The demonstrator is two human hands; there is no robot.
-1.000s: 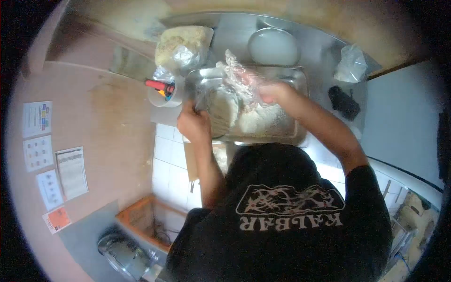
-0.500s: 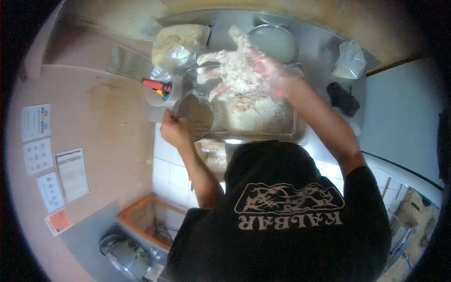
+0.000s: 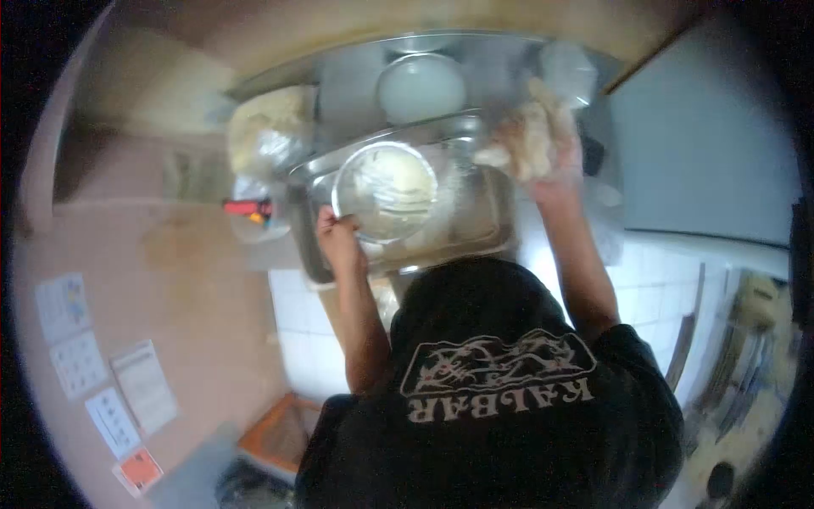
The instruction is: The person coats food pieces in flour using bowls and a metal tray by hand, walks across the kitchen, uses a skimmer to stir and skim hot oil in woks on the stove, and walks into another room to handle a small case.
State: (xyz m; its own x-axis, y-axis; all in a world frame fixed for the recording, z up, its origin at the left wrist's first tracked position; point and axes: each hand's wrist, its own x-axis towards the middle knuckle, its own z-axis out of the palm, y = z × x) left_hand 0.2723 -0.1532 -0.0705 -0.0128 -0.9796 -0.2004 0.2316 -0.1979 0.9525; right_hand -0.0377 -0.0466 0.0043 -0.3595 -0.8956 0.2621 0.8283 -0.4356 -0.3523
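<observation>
My left hand (image 3: 341,242) is closed on the near-left edge of a round metal-rimmed container (image 3: 343,188). A pale, creamy patch with streaks shows inside it; I cannot tell whether it is a bowl or a sieve. It is over the left part of a rectangular metal tray (image 3: 500,233). My right hand (image 3: 543,148), coated in pale flour or batter, is raised beyond the tray's right edge. Its fingers look apart but blurred, and I make out nothing held in them. White powder lies in the tray.
A round pan of whitish liquid (image 3: 421,89) stands behind the tray. Pale food in a container (image 3: 263,127), partly under plastic, is at back left. Nearby is a red-handled tool (image 3: 246,207). A clear plastic bag (image 3: 568,72) sits at back right. Papers (image 3: 144,386) hang on the left wall.
My right hand has moved from above the floury tray to its right side. My left hand has brought the round container rightward over the tray, its inside now showing pale. The view has shifted.
</observation>
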